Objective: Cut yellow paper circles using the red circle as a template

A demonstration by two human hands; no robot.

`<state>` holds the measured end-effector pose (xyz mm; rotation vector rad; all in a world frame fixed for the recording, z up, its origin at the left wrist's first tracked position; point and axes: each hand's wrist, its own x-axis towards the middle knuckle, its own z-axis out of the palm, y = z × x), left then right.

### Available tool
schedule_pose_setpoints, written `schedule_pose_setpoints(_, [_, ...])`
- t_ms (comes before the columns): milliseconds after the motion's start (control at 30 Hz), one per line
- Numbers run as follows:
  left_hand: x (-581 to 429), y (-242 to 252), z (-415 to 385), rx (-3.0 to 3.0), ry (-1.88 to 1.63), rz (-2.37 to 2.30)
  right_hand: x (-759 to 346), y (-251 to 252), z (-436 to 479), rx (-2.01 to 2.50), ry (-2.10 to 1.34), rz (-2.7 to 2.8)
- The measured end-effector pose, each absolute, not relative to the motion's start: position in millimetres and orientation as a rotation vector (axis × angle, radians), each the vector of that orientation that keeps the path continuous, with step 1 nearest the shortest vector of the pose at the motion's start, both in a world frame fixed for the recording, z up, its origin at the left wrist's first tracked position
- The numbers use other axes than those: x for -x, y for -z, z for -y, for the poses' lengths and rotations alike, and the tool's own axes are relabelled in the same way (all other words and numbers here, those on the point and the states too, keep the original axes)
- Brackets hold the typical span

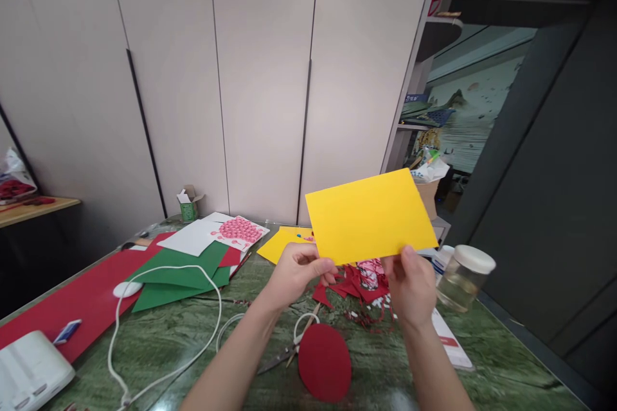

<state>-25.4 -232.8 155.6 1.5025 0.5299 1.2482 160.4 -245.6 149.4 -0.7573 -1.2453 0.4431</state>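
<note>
A plain yellow sheet of card (pixel 371 215) is held up above the table, slightly tilted. My left hand (pixel 301 270) pinches its lower left corner between thumb and fingers. At the lower edge, toward the right, my right hand (pixel 409 282) grips it the same way. Below, on the green table, lies a red paper oval (pixel 325 363), partly over a pair of scissors (pixel 282 358) with white handles. Behind my hands are red paper scraps (pixel 354 286), partly hidden by the card and my right hand.
Green sheets (pixel 186 276) and a long red sheet (pixel 62 314) lie at left, with a white cable (pixel 219 308) and a white device (pixel 33 369). White paper with pink dots (pixel 240 231) lies behind. A lidded jar (pixel 465 279) stands at right. Cabinet doors (pixel 260 77) rise beyond.
</note>
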Motion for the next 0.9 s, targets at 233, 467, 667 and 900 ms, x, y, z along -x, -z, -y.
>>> schedule_pose_setpoints(233, [29.6,-160.2,233.6,-1.553,-1.041,-0.445,-167.3,-148.7,240.8,0.789,-0.21,1.106])
schedule_pose_setpoints(467, [25.7,-151.9,233.7,-1.431,-0.965,-0.454,-160.1,-149.8,246.5,0.94,-0.157,1.242])
schedule_pose_setpoints(667, [26.2,-155.1,236.7,-1.523,-0.983,-0.539,-164.7,-148.7,238.7,0.844,-0.235,1.208])
schedule_pose_setpoints(900, [29.2,-161.3,237.8,-1.556,-0.995,-0.478,-171.8,-154.5,243.4,0.968,-0.149,1.188])
